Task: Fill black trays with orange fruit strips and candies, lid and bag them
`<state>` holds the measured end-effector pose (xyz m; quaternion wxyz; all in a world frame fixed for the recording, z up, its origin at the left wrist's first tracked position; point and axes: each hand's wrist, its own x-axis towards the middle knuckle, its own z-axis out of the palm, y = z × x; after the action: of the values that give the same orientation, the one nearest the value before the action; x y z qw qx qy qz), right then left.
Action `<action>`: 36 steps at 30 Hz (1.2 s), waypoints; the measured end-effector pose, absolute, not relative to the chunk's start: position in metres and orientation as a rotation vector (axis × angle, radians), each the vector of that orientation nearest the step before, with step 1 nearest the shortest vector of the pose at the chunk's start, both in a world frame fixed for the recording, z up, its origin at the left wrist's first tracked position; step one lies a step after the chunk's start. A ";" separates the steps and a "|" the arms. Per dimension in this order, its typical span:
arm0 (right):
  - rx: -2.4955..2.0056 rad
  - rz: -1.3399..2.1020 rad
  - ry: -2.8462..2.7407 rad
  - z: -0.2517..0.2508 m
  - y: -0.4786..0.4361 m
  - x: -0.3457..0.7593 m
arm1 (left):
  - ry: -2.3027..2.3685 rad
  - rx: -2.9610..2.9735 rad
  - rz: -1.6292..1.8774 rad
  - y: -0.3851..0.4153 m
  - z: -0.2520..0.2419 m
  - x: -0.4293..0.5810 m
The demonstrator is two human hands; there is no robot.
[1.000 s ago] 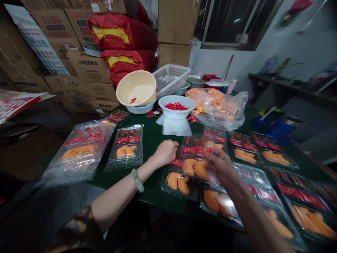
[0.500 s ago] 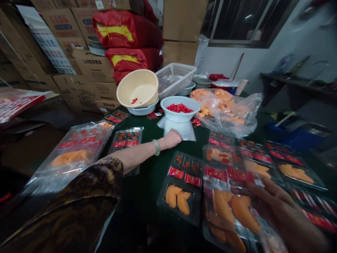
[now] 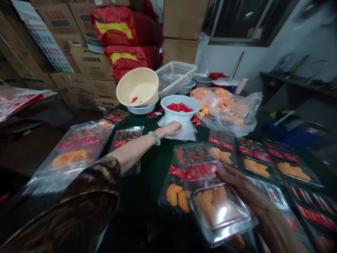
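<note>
My left hand [image 3: 173, 128] reaches far forward, fingers closed on the stack of clear plastic bags [image 3: 184, 133] lying under the white bowl of red packets [image 3: 180, 107]. A green bangle sits on that wrist. My right hand [image 3: 243, 189] grips the right edge of a clear lidded tray [image 3: 210, 189] with orange pieces and red sachets, held tilted above another filled tray [image 3: 175, 195] on the dark green table [image 3: 154, 165].
Several more filled trays [image 3: 265, 165] cover the table's right side. Bagged trays [image 3: 73, 151] lie at left. A tan basin [image 3: 137, 88], a white basket [image 3: 175, 75] and a plastic bag of orange pieces [image 3: 226, 105] stand behind. Cartons and red sacks [image 3: 123, 31] rise at the back.
My left hand went from the trays out to the bag stack under the white bowl. My right hand lifted a lidded tray off the table and turned it toward me.
</note>
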<state>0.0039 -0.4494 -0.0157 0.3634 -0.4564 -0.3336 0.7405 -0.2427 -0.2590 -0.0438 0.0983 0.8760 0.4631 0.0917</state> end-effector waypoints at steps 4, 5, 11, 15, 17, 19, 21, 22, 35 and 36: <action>-1.015 2.080 -0.818 -0.015 -0.460 -0.028 | 1.101 2.673 0.256 -0.315 -0.026 -0.246; -0.992 2.116 -0.812 -0.015 -0.464 -0.032 | 1.014 2.673 0.275 -0.329 -0.023 -0.250; -1.005 2.204 -0.806 -0.017 -0.495 -0.030 | 0.844 2.584 0.472 -0.392 -0.023 -0.272; -1.057 2.177 -0.840 -0.018 -0.520 -0.025 | 0.960 2.533 0.513 -0.415 -0.024 -0.271; -1.063 2.200 -0.885 -0.020 -0.528 -0.026 | 0.956 2.547 0.500 -0.423 -0.023 -0.267; -1.049 2.228 -0.914 -0.022 -0.535 -0.027 | 0.906 2.571 0.486 -0.431 -0.020 -0.263; -1.041 2.235 -0.914 -0.024 -0.540 -0.027 | 0.880 2.595 0.500 -0.439 -0.016 -0.263; -1.051 2.222 -0.908 -0.025 -0.542 -0.026 | 0.872 2.608 0.516 -0.443 -0.014 -0.264; -1.175 2.004 -1.105 -0.029 -0.544 -0.017 | 0.571 2.580 0.470 -0.481 -0.004 -0.257; -1.160 2.023 -1.110 -0.029 -0.543 -0.018 | 0.597 2.559 0.487 -0.482 -0.006 -0.259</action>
<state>-0.0179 -0.5429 -0.0292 0.2758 -0.4316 -0.4132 0.7530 -0.2591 -0.4822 -0.0056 0.2326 0.9313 0.2172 0.1774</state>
